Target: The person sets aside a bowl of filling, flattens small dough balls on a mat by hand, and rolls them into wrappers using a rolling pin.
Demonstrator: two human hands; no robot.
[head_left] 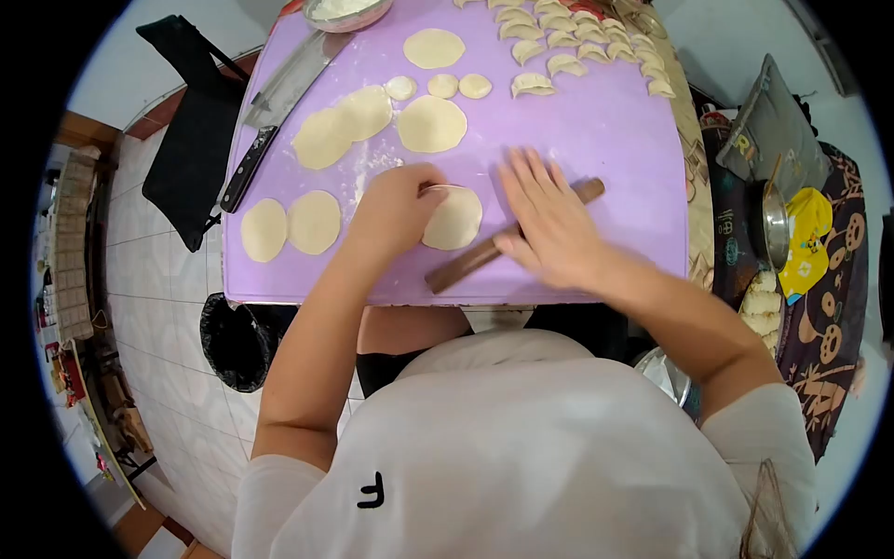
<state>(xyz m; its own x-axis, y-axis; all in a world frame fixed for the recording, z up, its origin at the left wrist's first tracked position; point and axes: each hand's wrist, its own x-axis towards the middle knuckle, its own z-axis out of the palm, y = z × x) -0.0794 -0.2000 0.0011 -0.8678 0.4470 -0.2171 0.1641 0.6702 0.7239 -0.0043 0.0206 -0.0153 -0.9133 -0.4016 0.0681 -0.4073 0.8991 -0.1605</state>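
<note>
While the open right hand (551, 224) spans the rolling pin (466, 265), the left hand (400, 203) pinches the dough disc (455, 220) beside it, seemingly for steadiness.

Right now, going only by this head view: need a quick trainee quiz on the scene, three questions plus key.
1. Multiple choice: what is the right hand resting on?
A) the cleaver
B) the rolling pin
C) the bowl

2. True or false: the left hand touches the edge of a flat dough round.

3. Count: how many small dough pieces lie in the row beyond the hands?

Key: 1. B; 2. True; 3. Three.
</note>
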